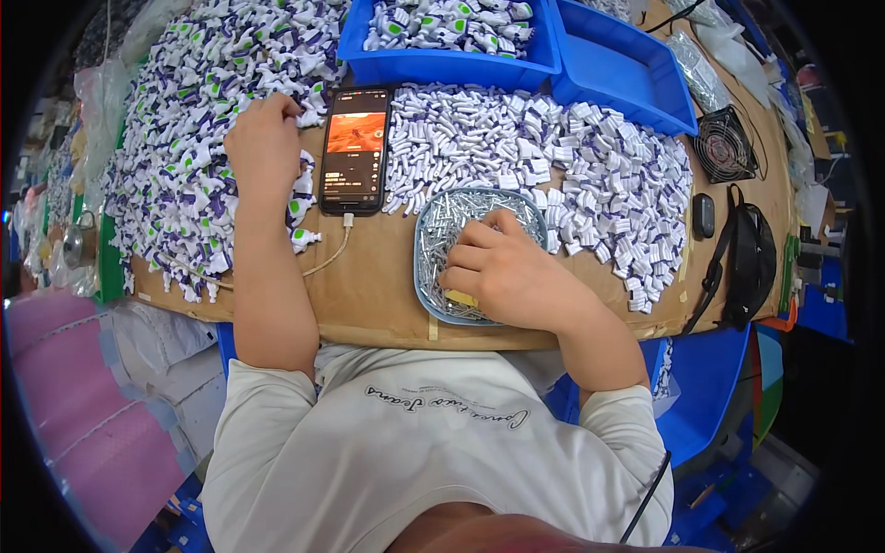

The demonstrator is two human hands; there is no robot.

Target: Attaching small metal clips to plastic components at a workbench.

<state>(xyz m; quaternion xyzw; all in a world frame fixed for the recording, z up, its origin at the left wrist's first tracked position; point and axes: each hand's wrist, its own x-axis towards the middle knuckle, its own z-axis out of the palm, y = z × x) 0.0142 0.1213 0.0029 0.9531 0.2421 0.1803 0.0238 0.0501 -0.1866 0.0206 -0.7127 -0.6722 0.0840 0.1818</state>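
At the left, my left hand (265, 138) rests on a wide heap of small white, purple and green plastic parts (180, 152). Its fingers are curled under, and what they hold, if anything, is hidden. My right hand (502, 267) reaches into a grey-blue tub (419, 276) of thin silvery metal pins (442, 235). Those fingers bend down among the pins, their tips mostly out of sight, so I cannot see what is between them. Something yellow (461, 298) shows beneath that hand in the tub.
A phone (355, 152) with a lit screen and a cable (336, 256) lies between my hands. Small white-and-purple parts (461, 138) and ribbed white pieces (613, 198) spread beyond the tub. Blue bins (442, 69) stand behind. A fan (725, 146), small black case (703, 217) and black pouch (751, 263) sit right.
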